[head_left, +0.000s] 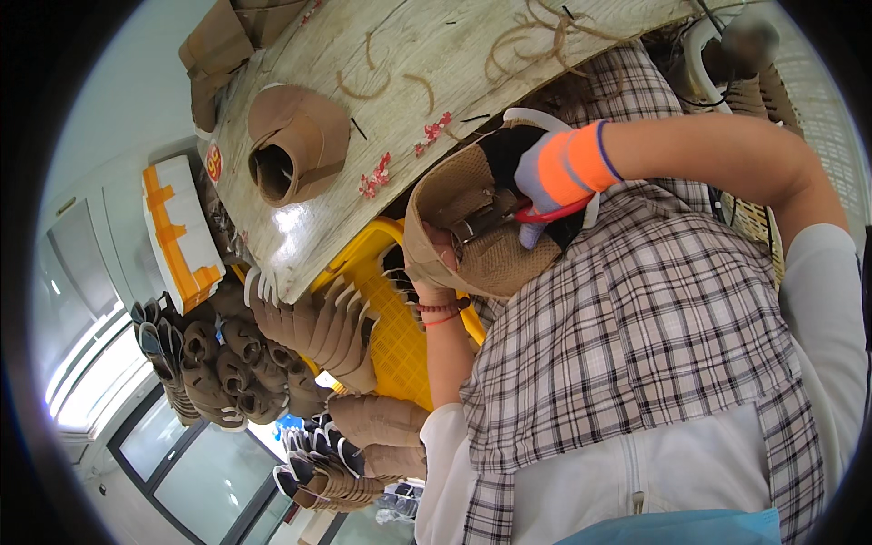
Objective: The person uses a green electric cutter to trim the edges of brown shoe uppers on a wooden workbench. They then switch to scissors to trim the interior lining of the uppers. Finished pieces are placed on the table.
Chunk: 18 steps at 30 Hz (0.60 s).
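Note:
Over my lap I hold a brown fabric shoe upper (509,263) with its mesh-textured inside facing up. My left hand (442,247) grips its left edge, with part of the fingers showing inside. Bracelets ring that wrist. My right hand (561,173), in a grey and orange glove, is closed around red-handled scissors (552,211). Their metal blades reach into the opening of the upper, toward my left fingers. What lies between the blades cannot be made out. A pale edge strip hangs at the upper's right end.
Another brown upper (313,136) stands on the wood-grain table (409,54), near loose tan trimmings (545,41). Beneath the table edge is a yellow basket (400,354). Stacked uppers (313,331) crowd the left, below a white box with orange tape (182,232).

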Tool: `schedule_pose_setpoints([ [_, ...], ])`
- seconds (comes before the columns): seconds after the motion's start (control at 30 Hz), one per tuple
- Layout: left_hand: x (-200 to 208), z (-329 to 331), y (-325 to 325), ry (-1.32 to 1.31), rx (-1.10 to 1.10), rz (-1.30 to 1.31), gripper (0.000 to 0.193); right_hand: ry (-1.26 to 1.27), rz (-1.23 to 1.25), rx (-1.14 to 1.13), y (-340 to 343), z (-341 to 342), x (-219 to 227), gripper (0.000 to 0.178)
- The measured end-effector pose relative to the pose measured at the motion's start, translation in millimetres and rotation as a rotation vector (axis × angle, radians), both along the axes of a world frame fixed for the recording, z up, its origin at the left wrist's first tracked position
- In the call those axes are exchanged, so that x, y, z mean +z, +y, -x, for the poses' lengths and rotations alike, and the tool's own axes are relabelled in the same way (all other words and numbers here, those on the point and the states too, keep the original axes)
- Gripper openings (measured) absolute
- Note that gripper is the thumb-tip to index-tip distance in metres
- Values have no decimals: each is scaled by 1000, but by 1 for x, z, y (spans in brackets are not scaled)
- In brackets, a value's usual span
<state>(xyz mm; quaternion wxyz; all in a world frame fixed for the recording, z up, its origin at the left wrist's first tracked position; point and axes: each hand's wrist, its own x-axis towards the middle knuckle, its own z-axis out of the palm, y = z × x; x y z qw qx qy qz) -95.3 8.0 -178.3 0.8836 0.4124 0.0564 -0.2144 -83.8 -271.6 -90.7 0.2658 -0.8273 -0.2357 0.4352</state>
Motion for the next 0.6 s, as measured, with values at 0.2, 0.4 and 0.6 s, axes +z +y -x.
schedule_pose_setpoints([
  [0.2, 36, -12, -35, 135, 110, -198, 46, 770, -157, -157, -38, 11, -61, 85],
  [0.4, 5, -26, -14, -159, 21, -416, 49, 984, -544, -135, -69, 11, -79, 95],
  [0.6, -20, -23, 4, -93, 31, -286, 53, 1024, -593, -205, -72, 11, -83, 93],
])
